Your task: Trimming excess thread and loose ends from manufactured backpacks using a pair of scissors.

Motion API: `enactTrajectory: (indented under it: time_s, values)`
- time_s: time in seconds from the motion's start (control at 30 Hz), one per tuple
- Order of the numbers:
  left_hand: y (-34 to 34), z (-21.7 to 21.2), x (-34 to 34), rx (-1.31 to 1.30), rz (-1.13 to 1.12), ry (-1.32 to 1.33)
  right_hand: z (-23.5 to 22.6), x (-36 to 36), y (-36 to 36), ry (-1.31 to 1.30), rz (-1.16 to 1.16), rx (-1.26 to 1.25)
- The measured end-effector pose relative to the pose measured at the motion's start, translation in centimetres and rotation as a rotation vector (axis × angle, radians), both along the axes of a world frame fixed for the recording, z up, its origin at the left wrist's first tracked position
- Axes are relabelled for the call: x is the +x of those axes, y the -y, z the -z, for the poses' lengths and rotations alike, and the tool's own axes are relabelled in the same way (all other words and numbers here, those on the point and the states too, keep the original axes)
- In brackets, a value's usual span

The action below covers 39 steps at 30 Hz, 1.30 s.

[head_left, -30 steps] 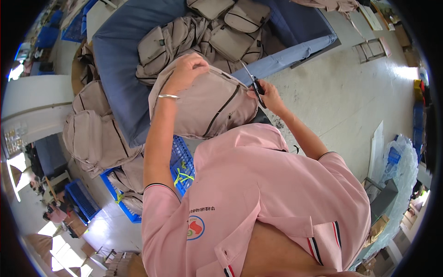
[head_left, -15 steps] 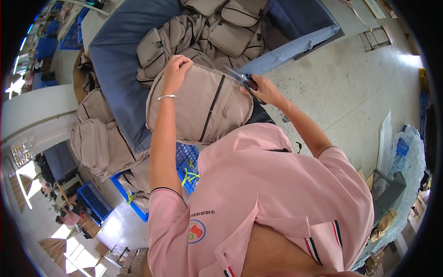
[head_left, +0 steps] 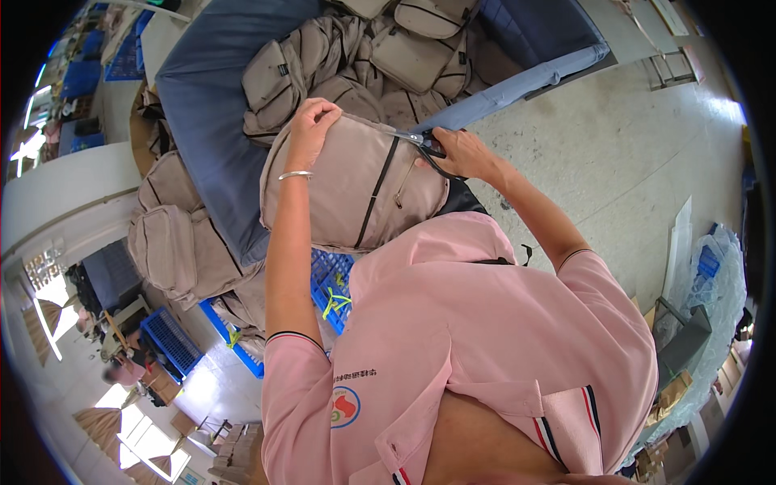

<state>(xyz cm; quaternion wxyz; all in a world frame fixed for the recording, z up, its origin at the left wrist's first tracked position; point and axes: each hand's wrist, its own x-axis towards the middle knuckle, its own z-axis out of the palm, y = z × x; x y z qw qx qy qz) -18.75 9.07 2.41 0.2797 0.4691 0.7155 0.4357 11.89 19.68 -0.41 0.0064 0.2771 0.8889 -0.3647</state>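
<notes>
A beige backpack (head_left: 339, 190) with a dark zipper strip lies across my lap. My left hand (head_left: 311, 125) is closed on its far edge, pinching the fabric near the upper left corner. In my right hand (head_left: 465, 153) is a pair of scissors (head_left: 414, 138) with black handles. The blades lie against the bag's far edge, close to the top of the dark strip, and look nearly closed. Whether a thread is between them is too small to tell.
A blue fabric-sided bin (head_left: 206, 105) just beyond holds several beige backpacks (head_left: 408, 61). More backpacks (head_left: 174, 242) are piled at my left, above a blue plastic crate (head_left: 234, 343). Clear plastic wrap (head_left: 715, 283) stands at the right. Grey floor (head_left: 582, 145) lies beyond my right arm.
The scissors have moved left onto the bag's far edge, and their blades have come together. My left hand keeps its hold at the same corner.
</notes>
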Motion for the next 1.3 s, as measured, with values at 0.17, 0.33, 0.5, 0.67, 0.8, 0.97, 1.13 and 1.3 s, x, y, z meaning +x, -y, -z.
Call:
enactTrajectory:
  time_s: [0.17, 0.33, 0.5, 0.67, 0.8, 0.97, 1.13, 1.3]
  values:
    - [0.0, -0.1, 0.0, -0.015, 0.0, 0.023, 2.4, 0.5, -0.2, -0.222, -0.025, -0.009]
    - [0.2, -0.2, -0.1, -0.006, 0.004, 0.016, 3.0, 0.4, -0.2, -0.24, -0.033, 0.025]
    - [0.9, -0.9, 0.3, 0.011, -0.002, 0.022, 0.8, 0.0, -0.2, -0.228, -0.047, 0.083]
    - [1.1, -1.5, 0.7, 0.012, 0.005, 0.117, 0.1, 0.1, 0.0, -0.123, -0.067, -0.008]
    - [1.1, -1.7, 0.8, 0.024, 0.012, 0.124, 0.7, 0.2, 0.0, -0.086, -0.051, 0.046]
    - [1.2, -1.9, 1.0, 0.024, 0.03, 0.094, -0.2, -1.4, 0.2, -0.176, -0.052, 0.033]
    - [1.4, -1.6, 0.7, 0.033, 0.029, 0.103, -0.4, -1.7, 0.4, -0.189, -0.058, -0.02]
    - [1.4, -1.3, 0.8, 0.001, 0.005, 0.223, 0.1, -1.6, 0.8, -0.167, -0.055, -0.078]
